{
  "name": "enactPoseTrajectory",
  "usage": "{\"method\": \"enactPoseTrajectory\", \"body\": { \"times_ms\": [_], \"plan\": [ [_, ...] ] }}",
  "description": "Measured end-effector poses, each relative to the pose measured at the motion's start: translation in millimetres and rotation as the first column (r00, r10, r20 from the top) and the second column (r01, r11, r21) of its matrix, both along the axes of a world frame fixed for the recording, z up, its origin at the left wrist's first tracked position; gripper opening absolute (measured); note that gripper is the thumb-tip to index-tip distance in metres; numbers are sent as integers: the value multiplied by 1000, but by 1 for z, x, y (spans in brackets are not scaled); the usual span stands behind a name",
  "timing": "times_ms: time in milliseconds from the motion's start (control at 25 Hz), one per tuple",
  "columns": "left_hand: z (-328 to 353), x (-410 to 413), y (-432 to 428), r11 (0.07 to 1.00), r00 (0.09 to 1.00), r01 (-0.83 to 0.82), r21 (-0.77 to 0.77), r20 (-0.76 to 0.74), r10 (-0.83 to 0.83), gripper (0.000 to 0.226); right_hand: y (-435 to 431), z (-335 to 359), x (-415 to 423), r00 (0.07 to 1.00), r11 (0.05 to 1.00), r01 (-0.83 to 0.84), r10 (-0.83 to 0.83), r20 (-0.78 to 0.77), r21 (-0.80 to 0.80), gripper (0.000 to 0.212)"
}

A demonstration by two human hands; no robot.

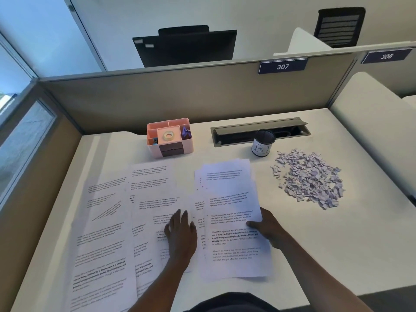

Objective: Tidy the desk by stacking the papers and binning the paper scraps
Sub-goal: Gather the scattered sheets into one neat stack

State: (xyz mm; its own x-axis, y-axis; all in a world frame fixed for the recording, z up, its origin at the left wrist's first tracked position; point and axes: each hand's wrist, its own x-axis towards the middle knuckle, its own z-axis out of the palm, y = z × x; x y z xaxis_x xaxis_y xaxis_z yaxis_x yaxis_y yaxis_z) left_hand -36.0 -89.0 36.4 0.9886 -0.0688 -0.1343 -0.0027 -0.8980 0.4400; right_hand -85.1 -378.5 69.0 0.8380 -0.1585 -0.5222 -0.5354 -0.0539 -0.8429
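Right hand (268,228) in pinch on paper stack (233,194), long axis fore-aft; left hand (180,235) flat on loose sheets (105,224).

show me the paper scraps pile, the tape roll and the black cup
paper scraps pile (309,177): head view, middle of the heap
tape roll (168,139): head view, near side of its ring
black cup (261,149): head view, white label on its front

Papers (108,221) are spread on the desk (315,244) at left, a stack (234,221) is laid right of them, scraps (309,176) are piled further right, cup (263,143) parked behind, between the two.
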Motion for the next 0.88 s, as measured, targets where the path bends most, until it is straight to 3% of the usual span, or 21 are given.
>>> {"method": "enactPoseTrajectory", "body": {
  "times_ms": [80,120,200,280,360,520,640,720,880],
  "plan": [
    [8,12,-5,965,997,-71,-253,-39,63,52,-2,12,2,997,998,-31,27,70,54,47],
    [16,20,-6,898,988,-148,-413,-97,118,52,-2,21,3,994,995,-42,33,105,87,47],
    [36,37,-8,681,949,-306,-665,-266,167,44,-3,37,6,988,988,-52,30,149,144,45],
    [56,48,-11,443,902,-416,-794,-422,92,28,-3,52,10,984,984,-48,17,176,170,43],
    [74,54,-14,330,887,-438,-836,-461,9,25,-1,64,15,983,988,-18,-11,182,154,40],
    [112,57,-28,244,955,-279,-929,-296,-35,38,6,85,24,980,986,77,-102,171,147,36],
    [144,66,-35,209,962,-256,-944,-271,-43,41,10,101,29,946,960,170,-222,235,222,30],
    [158,73,-36,238,962,-231,-943,-259,-92,44,11,109,30,908,955,188,-258,331,229,28],
    [165,78,-38,336,965,-131,-933,-197,-172,46,12,111,29,871,970,228,-243,427,88,13]
  ]
}}
